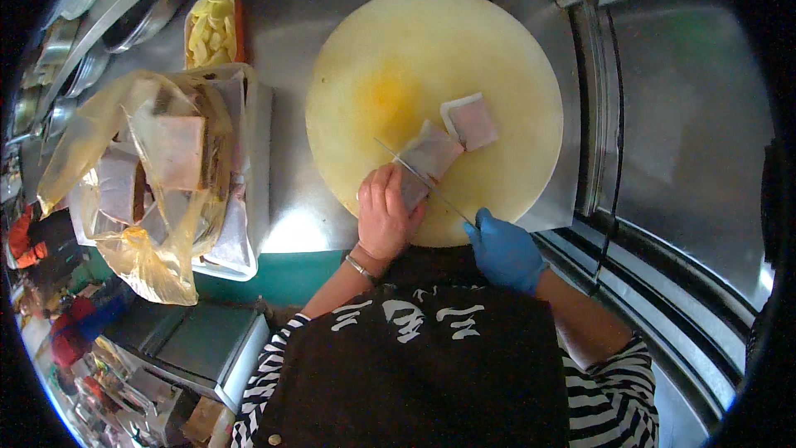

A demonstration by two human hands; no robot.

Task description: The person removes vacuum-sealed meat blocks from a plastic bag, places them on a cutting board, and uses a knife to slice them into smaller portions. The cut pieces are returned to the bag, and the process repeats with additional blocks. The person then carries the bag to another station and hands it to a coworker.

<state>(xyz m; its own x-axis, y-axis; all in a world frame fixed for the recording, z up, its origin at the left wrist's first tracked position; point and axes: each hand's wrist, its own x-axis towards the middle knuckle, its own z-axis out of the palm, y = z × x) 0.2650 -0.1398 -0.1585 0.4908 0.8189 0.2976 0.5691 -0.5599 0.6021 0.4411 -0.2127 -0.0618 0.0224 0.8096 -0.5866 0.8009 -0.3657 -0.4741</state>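
On the round cutting board (354, 50) lies a pale pink slab of food (432, 149), which looks like skin-on meat. My left hand (387, 211), bare and wearing a bracelet, grips its near end, fingers along the left side and thumb at the right. In my right hand (507, 252), in a blue glove, is a knife (444, 199). Seen nearly edge-on, its blade crosses the slab diagonally just beyond my left fingertips; how deep it sits I cannot tell. A separate square piece (474, 122) with a pale rim rests against the slab's far right corner.
A white plastic bin (252, 224) at left holds several similar blocks (180, 152), partly inside a yellowish plastic bag (146, 261). Behind it stands an orange container of sliced yellow food (211, 31). The steel counter (286, 137) borders a metal-framed steel surface (690, 118) at right.
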